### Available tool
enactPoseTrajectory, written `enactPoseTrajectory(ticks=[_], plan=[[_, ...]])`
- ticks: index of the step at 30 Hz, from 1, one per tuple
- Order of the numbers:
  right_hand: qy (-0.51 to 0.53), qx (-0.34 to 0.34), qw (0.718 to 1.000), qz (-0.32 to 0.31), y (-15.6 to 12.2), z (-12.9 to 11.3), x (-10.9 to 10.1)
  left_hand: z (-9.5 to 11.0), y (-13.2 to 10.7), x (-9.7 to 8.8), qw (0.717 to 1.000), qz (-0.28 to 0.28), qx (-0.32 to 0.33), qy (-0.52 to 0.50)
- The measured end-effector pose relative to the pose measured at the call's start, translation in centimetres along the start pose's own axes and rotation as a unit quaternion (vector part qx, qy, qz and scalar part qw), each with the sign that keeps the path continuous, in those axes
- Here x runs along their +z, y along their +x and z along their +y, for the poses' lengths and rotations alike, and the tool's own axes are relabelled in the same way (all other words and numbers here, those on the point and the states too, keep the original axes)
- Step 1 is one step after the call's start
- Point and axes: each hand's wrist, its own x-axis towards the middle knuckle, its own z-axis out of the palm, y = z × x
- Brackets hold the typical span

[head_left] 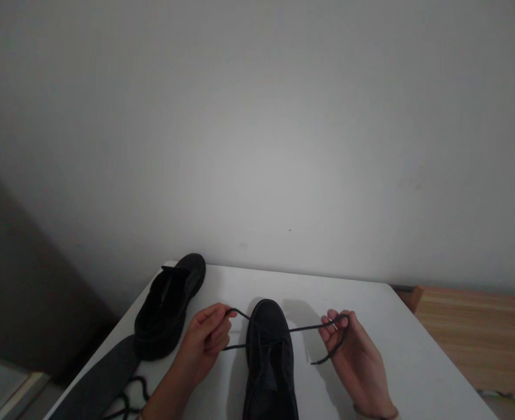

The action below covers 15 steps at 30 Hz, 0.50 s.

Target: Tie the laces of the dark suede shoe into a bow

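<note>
A black shoe (269,364) stands on the white table with its toe away from me, and its heel is cut off by the bottom edge of the view. A dark shoelace (307,328) runs out from both sides of its front. To the left of the shoe, my left hand (208,333) is closed, pinching one stretch of the lace between thumb and fingers. On the other side, my right hand (354,353) has its palm turned up, with fingers and thumb closed on the lace. The lace's loose end hangs from it in a curve.
A second black shoe (167,309) lies at the table's left edge, near a dark grey flat piece (102,379) and a loose black lace (138,380). A grey wall (274,146) rises behind the white table (327,282). Wooden furniture (476,332) stands at right.
</note>
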Motion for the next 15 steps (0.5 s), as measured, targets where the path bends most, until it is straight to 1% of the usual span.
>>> enactPoseTrajectory(ticks=[3,6,11,13,15], plan=[[-0.004,-0.006,1.0,0.012,0.0,0.1,0.0,0.2,-0.3,-0.2,0.998,-0.04,-0.034,-0.03],[-0.012,-0.013,1.0,0.016,0.1,0.2,0.2,0.3,-0.5,-0.4,0.996,-0.067,-0.049,-0.046],[-0.025,-0.036,0.999,-0.009,-0.1,0.4,0.9,0.1,-0.8,-0.5,0.992,-0.095,-0.067,-0.044],[-0.031,-0.033,0.999,-0.027,-0.2,0.4,1.2,0.0,-0.8,-0.5,0.993,-0.095,-0.069,-0.017],[-0.033,-0.028,0.998,-0.041,-0.3,0.4,1.4,-0.2,-0.5,-0.3,0.995,-0.065,-0.039,0.067]])
